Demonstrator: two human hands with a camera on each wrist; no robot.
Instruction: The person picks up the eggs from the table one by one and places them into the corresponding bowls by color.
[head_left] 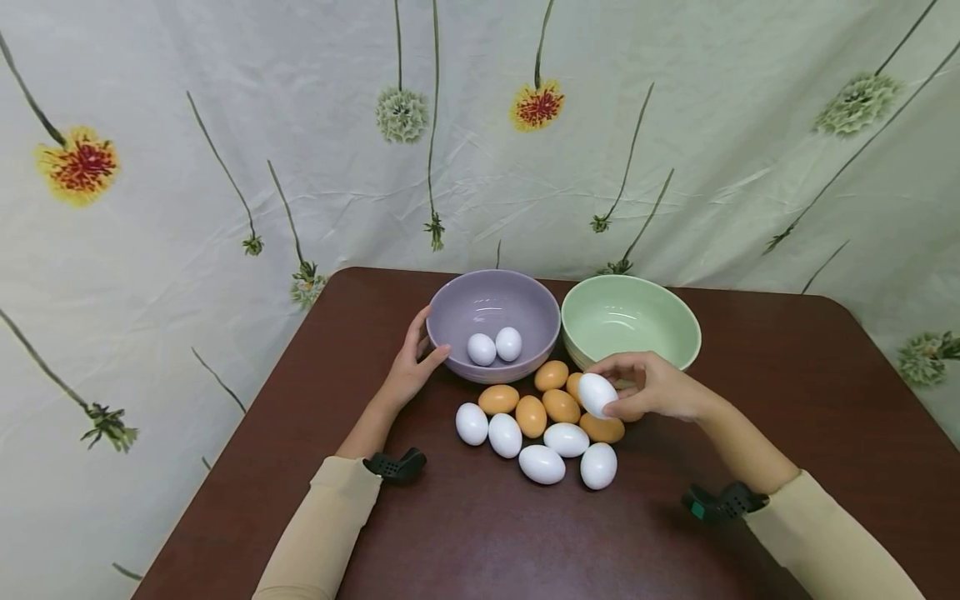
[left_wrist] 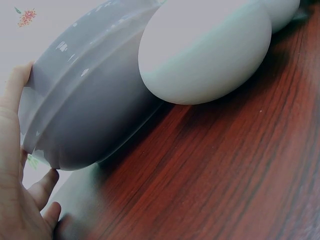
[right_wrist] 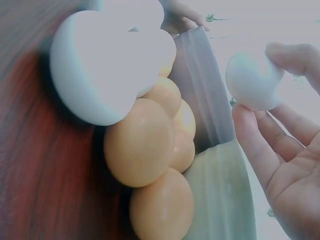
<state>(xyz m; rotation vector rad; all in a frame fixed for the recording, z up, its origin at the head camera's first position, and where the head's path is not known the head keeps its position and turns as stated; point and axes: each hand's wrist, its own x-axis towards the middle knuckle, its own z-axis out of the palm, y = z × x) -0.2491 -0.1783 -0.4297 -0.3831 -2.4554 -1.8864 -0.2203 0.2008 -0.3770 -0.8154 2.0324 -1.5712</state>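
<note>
Between thumb and fingertips my right hand (head_left: 651, 385) pinches a white egg (head_left: 597, 395), raised above the brown eggs. In the right wrist view this egg (right_wrist: 254, 80) is clear of the others. My left hand (head_left: 411, 362) holds the purple bowl (head_left: 495, 287) at its left side, the thumb near the front rim. Fingers (left_wrist: 44, 189) touch the bowl's outer wall in the left wrist view. Two white eggs (head_left: 495, 346) lie inside this bowl. In front of it several brown eggs (head_left: 531, 416) and several white eggs (head_left: 542, 464) lie clustered on the table.
A green bowl (head_left: 626, 292) stands right beside the purple one, partly behind my right hand. Both bowls sit toward the far edge of the dark wooden table (head_left: 465, 542). Behind the table hangs a flowered cloth (head_left: 337, 125).
</note>
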